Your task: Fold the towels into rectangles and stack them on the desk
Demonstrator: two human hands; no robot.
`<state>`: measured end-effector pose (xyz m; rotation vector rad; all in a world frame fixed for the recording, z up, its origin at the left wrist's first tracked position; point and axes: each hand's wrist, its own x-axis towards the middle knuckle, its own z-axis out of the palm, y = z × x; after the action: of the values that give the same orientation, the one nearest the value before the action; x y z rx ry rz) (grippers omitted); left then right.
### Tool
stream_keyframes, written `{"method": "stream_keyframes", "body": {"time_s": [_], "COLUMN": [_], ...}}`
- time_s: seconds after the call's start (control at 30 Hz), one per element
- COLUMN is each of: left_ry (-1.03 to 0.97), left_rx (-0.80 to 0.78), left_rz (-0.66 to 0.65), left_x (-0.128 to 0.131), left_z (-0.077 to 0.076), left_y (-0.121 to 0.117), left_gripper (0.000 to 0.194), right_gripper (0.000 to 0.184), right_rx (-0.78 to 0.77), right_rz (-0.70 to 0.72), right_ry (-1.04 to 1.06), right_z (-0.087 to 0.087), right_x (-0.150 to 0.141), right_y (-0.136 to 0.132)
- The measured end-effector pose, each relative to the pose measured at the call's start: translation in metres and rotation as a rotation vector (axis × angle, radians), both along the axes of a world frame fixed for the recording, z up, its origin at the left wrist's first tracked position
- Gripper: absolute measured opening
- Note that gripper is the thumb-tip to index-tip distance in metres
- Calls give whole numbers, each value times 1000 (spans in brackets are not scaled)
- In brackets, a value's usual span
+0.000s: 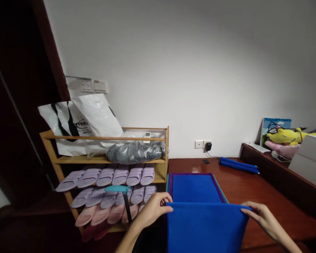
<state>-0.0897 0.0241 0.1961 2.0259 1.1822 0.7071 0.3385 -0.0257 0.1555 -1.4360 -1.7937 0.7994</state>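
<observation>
L hand (158, 207) & R hand (256, 214) each pinch a top corner of blue cloth (205, 228), nr side of cloth stack (217, 186). Step: edge held up, taut. Next move prob. calls for level corners, even tension.

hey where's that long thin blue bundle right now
In the head view, the blue bundle lies right of centre on the reddish-brown tabletop, beyond the right hand and below and right of the black plug.
</observation>
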Motion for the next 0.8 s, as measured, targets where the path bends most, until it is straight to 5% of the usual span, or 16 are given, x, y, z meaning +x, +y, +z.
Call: {"method": "stream_keyframes", "body": {"time_s": [0.17, 0.37, 0.6, 0.8], "left_ry": [-173, -457, -474, -465], "left_rx": [-6, -74, 12, -43], "left_rz": [54, 73, 90, 101], "left_x": [-2, 1, 13, 20], "left_z": [39, 61, 81, 74], "left_y": [-7, -3, 13, 66], "left_gripper": [16, 25, 26, 34], "right_gripper": [30, 35, 41, 49], "right_rx": [105, 201, 304, 311], "right_rz": [-110, -205, -354, -353], "right_ry": [-24, -57, -61, 4], "right_z": [49, 82, 96, 83], "right_x": [1, -1, -1, 2], "right_y": [-15, -19, 4, 63]}}
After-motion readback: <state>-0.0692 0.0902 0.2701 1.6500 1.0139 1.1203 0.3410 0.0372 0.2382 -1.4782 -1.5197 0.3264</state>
